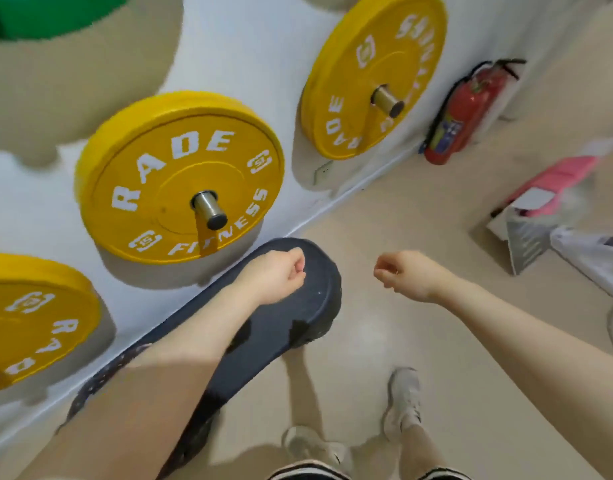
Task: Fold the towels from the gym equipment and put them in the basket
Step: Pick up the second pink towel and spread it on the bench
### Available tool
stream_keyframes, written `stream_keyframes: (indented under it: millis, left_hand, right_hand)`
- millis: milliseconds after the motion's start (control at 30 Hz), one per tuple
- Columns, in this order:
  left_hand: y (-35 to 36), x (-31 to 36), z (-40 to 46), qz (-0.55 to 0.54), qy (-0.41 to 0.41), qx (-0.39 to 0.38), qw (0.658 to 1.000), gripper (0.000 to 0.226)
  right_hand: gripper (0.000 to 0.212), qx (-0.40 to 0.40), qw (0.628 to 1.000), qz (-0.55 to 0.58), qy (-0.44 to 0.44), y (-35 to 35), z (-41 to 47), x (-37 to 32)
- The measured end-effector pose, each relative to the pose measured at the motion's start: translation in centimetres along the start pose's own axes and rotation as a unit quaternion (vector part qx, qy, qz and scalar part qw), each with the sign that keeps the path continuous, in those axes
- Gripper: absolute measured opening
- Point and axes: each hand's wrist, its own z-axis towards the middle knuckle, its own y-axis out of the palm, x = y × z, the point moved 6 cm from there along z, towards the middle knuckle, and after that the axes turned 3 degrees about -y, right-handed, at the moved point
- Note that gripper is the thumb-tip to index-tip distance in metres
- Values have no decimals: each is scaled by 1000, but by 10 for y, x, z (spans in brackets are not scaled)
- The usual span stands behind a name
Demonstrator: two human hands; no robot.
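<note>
Left hand (pixel 273 273) and right hand (pixel 403 275): each grip curled closed, holding nothing, raised over floor. No folded towel in hand. Pink towel (pixel 554 185) lies far right beside basket (pixel 526 244), likely awaiting folding. Yellow plates (pixel 180 174) pegged on wall for storage.

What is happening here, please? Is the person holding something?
A person stands facing a white wall hung with yellow weight plates. Both arms reach forward: the left hand and the right hand are curled into fists and hold nothing. A dark plate leans along the foot of the wall under the left hand. A red fire extinguisher stands further along. Something pink lies on the floor to the right, too blurred to name. No towel or basket can be made out.
</note>
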Motion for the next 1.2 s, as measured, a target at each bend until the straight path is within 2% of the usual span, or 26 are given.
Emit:
stream_keyframes:
  millis: [100,200,467,633,733,867,1067,1200]
  left_hand:
    - [2,81,2,74,91,-26,993,7]
    - [26,170,0,51,140,-37,988,6]
    - [141,428,19,34,227,-79,970,10]
    - [172,536,37,29,242,-96,965,11]
    - [181,574,60,16,227,-107,968,9]
    - [185,612,105,-20,216,-83,973,8]
    - [190,655,215,-53,183,-87,978,9]
    - [175,694,313,-65,177,-98,977,9]
  right_hand:
    - [27,41,997,-4,67,-21,-66,56]
    - [28,80,990,17,114,-37,-134,120]
    - [24,140,966,54,210,-78,-317,316]
    - [15,191,938,156,243,-102,-382,407]
    - [20,216,919,224,244,-115,-384,444]
    - [22,229,891,300,254,-137,-364,496]
    - [24,240,875,327,263,-188,-292,585]
    - [24,215,886,305,274,-245,-219,656]
